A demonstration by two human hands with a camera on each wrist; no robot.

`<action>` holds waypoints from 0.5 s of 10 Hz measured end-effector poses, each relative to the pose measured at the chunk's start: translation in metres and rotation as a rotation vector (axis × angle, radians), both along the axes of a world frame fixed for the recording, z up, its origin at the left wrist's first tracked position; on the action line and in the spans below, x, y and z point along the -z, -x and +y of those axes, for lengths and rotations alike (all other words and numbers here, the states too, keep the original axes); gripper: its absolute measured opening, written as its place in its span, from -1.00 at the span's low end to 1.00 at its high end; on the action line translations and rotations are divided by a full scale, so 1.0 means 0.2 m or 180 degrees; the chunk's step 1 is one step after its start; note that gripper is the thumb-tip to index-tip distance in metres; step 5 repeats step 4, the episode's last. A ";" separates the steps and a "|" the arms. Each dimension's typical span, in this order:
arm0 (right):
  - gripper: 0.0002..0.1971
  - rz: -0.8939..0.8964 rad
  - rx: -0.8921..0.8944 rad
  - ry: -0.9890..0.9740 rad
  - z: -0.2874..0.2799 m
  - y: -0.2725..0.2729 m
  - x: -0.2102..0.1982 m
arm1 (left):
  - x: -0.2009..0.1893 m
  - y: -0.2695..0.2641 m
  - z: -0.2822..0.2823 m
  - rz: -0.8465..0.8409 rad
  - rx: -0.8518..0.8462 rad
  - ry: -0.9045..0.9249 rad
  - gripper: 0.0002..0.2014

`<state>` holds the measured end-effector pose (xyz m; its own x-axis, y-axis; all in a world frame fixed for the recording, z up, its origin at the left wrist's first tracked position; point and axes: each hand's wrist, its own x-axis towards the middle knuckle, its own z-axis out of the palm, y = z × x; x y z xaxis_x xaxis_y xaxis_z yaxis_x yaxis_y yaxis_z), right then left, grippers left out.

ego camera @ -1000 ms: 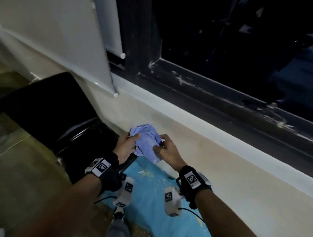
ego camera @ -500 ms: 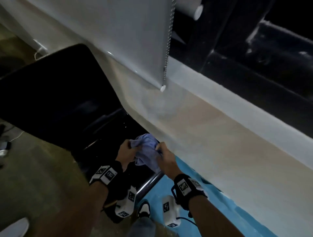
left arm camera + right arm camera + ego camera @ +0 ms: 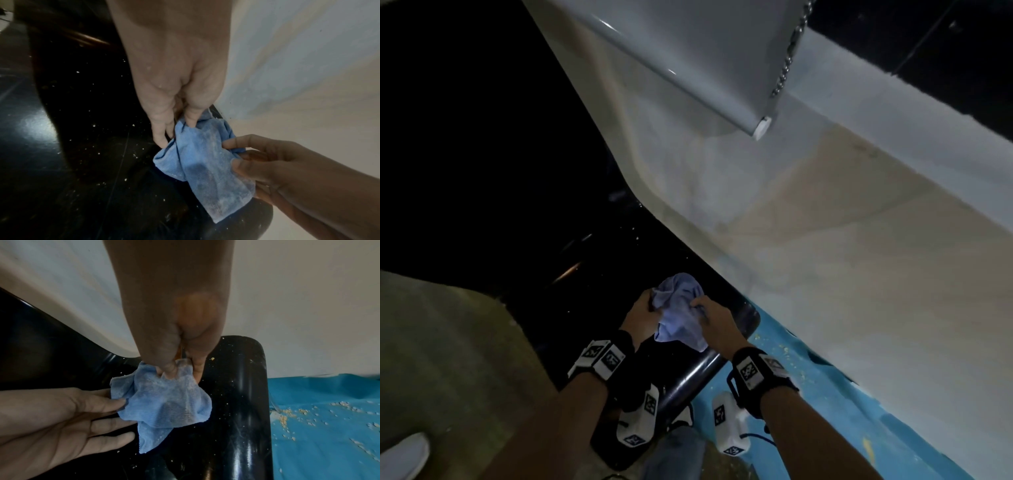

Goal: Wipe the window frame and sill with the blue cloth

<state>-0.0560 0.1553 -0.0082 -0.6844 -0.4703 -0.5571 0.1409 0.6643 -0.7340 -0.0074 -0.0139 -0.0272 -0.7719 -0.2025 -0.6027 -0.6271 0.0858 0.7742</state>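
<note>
The crumpled, dusty blue cloth [image 3: 678,315] hangs between both hands, low above a black chair seat. My left hand [image 3: 642,313] pinches its upper left corner between thumb and finger [image 3: 191,120]. My right hand [image 3: 714,317] pinches the opposite edge, with its fingertips [image 3: 170,371] bunched into the fabric. In the right wrist view the cloth [image 3: 164,400] droops below the right hand. The white window sill [image 3: 893,102] runs across the upper right, far above the hands. Only a dark strip of the window frame [image 3: 945,44] shows in the top right corner.
A glossy black chair [image 3: 592,308] speckled with crumbs stands against the pale wall [image 3: 825,257]. A blind's bottom rail [image 3: 688,78] and bead chain [image 3: 787,58] hang over the sill. A blue sheet [image 3: 808,394] with debris covers the floor at right.
The head view has tipped downward, so the window has slid almost out of sight. Both hands, still holding the cloth, have moved lower over the chair seat.
</note>
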 end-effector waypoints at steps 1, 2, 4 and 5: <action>-0.72 0.0006 -0.0168 -0.0124 -0.01 0.03 -0.01 | 0.24 0.00 -0.05 -0.0392 0.0209 0.0275 -0.63; -0.65 0.0093 -0.0446 -0.0337 0.01 0.05 -0.05 | 0.21 0.02 -0.05 -0.0509 0.0311 0.0421 -0.38; -0.55 0.0352 -0.0252 -0.0506 0.15 0.06 -0.20 | -0.35 0.12 0.11 -0.0708 0.0556 0.1140 -0.32; -0.55 0.0352 -0.0252 -0.0506 0.15 0.06 -0.20 | -0.35 0.12 0.11 -0.0708 0.0556 0.1140 -0.32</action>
